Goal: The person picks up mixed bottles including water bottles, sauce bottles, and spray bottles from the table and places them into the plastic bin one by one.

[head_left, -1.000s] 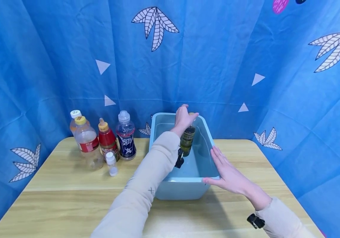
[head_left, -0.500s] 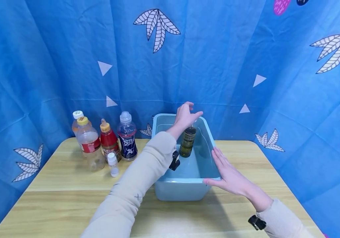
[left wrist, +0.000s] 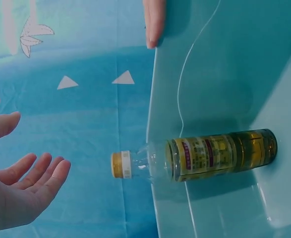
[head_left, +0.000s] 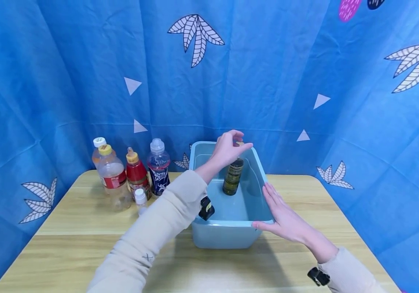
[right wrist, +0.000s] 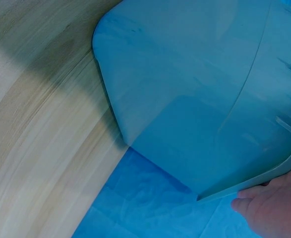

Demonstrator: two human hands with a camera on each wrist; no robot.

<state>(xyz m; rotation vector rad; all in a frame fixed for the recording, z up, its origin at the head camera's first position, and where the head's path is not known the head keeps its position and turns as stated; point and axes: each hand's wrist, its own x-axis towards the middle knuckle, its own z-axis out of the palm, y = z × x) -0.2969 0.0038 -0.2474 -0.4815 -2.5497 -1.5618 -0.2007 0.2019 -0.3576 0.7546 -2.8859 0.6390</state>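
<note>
The see-through cylindrical oil bottle [left wrist: 204,154], yellow-capped and labelled, stands inside the smooth pale-blue plastic bin [head_left: 225,237]; its base appears to rest on the floor there, though the interior is shaded. The left hand [head_left: 227,149], fingers relaxed and holding nothing, is near the bottle's top, not touching. The right hand [head_left: 286,217] rests its extended fingers against the bin's rim. Beneath spreads a wood-grained tabletop [head_left: 66,252] with rounded far corners; behind hangs a creased, leaf-and-triangle-printed blue curtain [head_left: 268,61].
</note>
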